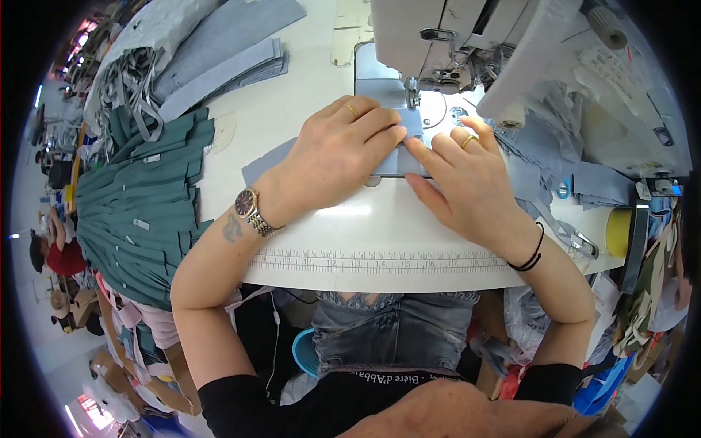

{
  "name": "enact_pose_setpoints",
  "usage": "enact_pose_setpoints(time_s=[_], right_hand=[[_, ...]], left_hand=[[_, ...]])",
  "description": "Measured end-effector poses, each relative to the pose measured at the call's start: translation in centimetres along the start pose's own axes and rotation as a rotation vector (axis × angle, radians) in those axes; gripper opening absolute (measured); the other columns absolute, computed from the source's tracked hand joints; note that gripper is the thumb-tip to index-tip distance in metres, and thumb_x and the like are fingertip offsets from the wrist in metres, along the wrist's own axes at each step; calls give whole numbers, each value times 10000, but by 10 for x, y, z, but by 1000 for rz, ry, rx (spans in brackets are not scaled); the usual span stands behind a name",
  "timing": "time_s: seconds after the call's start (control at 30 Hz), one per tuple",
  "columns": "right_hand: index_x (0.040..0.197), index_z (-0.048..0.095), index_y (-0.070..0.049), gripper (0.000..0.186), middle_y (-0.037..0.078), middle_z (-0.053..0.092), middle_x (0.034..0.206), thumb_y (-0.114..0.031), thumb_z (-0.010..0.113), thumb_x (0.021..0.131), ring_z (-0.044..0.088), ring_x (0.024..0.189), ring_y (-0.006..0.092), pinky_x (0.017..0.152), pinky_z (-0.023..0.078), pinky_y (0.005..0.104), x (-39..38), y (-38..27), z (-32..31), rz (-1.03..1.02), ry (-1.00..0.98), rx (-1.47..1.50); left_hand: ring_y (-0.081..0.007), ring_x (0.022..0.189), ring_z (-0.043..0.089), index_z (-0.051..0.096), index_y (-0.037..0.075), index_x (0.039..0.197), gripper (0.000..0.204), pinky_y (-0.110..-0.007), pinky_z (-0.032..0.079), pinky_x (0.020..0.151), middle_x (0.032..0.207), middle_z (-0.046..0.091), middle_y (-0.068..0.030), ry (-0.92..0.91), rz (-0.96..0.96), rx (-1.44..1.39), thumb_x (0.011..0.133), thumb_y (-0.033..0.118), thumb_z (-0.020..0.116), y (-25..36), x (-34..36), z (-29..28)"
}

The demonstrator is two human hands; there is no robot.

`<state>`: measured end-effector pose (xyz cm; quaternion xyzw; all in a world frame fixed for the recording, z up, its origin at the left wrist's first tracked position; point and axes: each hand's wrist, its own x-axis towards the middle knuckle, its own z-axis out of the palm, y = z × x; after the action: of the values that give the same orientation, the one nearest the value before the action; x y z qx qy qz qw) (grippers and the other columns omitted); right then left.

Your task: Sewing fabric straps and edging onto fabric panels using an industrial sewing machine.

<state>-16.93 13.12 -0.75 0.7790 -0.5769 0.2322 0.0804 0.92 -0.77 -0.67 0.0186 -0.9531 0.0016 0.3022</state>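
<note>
A grey-blue fabric piece [376, 91] lies on the sewing machine bed, partly under the presser foot [412, 93]. My left hand [343, 150] is on it with bent fingers pressed together, gripping the cloth just in front of the foot. Some of the cloth shows to the left of that wrist. Against the same cloth rests the index fingertip of my right hand [464, 171], close to the left fingertips. Its thumb stands apart, lower down, and the other fingers are loosely spread over the machine plate. What lies under the left palm is hidden.
The white sewing machine [431, 36] overhangs the far side. Grey-blue fabric strips [226, 77] are stacked at the far left, above pleated green cloth [139, 197]. Scissors [577, 237] and grey scraps [602, 182] lie at right. A printed ruler [380, 263] runs along the near table edge.
</note>
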Motion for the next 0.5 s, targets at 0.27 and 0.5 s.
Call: enact_pose_setpoints(time_s=[0.27,0.5], right_hand=[[1118,697,-76,339,25,588,885,-260,714,834,595,904,222,992,393,483,-2,7,-1,-21,14,-39],[1077,706,-101,278,5,641,1026,-119,706,799,614,954,221,960,439,433,7,24,-10,-25,92,-7]], left_hand=[[-258,952,650,704,33,1039,335,-349,577,778,1081,687,-79,-7,4,19,704,50,718,0,2,3],[-243,967,644,700,39,1036,314,-342,560,836,1052,687,-75,-36,31,87,724,76,696,0,2,-4]])
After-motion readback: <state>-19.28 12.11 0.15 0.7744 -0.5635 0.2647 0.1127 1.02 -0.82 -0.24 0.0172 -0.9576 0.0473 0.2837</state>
